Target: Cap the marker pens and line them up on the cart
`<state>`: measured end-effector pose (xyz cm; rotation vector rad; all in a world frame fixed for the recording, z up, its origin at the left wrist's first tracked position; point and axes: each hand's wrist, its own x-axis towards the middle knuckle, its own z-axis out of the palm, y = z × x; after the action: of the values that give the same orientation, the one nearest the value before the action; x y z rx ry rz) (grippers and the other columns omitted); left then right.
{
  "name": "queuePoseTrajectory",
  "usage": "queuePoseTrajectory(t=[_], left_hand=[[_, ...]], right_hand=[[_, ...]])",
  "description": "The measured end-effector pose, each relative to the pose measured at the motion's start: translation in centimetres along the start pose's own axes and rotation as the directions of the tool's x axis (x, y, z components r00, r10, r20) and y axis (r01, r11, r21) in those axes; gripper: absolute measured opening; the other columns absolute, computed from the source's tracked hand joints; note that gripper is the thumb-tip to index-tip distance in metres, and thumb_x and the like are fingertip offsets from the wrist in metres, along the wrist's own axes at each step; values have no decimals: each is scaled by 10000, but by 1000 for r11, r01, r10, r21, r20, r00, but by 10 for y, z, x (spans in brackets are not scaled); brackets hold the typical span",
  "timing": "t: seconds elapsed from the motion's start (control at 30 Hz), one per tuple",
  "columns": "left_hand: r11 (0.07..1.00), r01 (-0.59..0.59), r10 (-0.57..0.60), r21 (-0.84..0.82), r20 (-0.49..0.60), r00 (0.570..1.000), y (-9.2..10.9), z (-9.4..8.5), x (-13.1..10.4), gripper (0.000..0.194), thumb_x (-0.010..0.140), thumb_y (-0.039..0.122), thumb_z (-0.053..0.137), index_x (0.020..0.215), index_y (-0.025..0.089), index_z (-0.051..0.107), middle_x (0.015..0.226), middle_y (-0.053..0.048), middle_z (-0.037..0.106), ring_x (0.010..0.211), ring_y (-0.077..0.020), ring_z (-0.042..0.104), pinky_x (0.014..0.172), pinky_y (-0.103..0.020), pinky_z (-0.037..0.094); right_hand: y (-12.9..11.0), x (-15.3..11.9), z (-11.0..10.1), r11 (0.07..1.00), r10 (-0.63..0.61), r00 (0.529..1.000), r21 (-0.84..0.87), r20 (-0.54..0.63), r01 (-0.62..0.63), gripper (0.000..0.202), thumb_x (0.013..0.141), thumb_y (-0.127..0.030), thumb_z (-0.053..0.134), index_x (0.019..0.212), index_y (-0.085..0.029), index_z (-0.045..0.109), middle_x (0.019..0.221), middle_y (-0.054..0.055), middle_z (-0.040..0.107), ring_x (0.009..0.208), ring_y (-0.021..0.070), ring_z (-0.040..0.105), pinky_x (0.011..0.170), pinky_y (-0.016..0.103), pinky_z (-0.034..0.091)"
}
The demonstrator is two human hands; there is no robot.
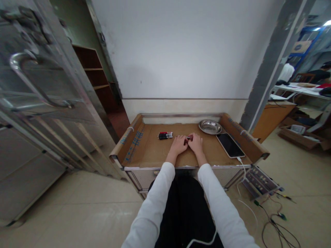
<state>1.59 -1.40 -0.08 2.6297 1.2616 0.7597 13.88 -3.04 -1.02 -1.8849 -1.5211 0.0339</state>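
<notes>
My left hand (179, 144) and my right hand (196, 143) meet over the cardboard-lined cart top (150, 155), with bent fingers almost touching. Between their fingertips is a small dark, stick-shaped piece with a silvery part (188, 137); fingers cover most of it, and its exact kind does not show. To the left of my left hand, several short red and black stick-shaped pieces with silvery ends (165, 135) lie side by side in a row. A round, shallow metal bowl (210, 126) stands beyond my right hand, towards the back right.
A phone (230, 145) with a white charging cable (244, 172) lies right of my hands. Raised cardboard sides (131, 139) and a back rail (181, 115) border the cart top. An electrical unit (261, 182) and loose wires (276, 224) are on the floor, right.
</notes>
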Motion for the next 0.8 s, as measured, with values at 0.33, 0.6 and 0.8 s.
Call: queuePoseTrajectory(t=[0.33,0.6,0.8], left_hand=[[983,137,-157,-123,-166,974,-7,5,3,221,854,114,427,1035,147,548,1056,-97,568,1023,-187,542,910,-333,434],[965,147,-191,-218,-194,962,-6,1,3,156,844,104,465,958,163,553,992,-68,585,936,-164,567,864,-317,434],[961,243,-260,-131,-141,955,-3,-5,0,106,863,158,499,931,185,576,939,-37,653,938,-178,579,915,-366,354]], right_hand=[[2,3,3,999,-45,998,22,40,44,241,749,-96,461,900,-213,608,964,38,644,940,200,517,819,311,303],[1,3,1,994,-107,992,32,71,105,260,752,-79,464,926,-208,607,1004,48,630,988,204,506,846,316,316],[0,4,0,998,-68,998,-19,14,68,202,820,-124,445,882,-191,626,1003,75,606,977,212,493,834,306,331]])
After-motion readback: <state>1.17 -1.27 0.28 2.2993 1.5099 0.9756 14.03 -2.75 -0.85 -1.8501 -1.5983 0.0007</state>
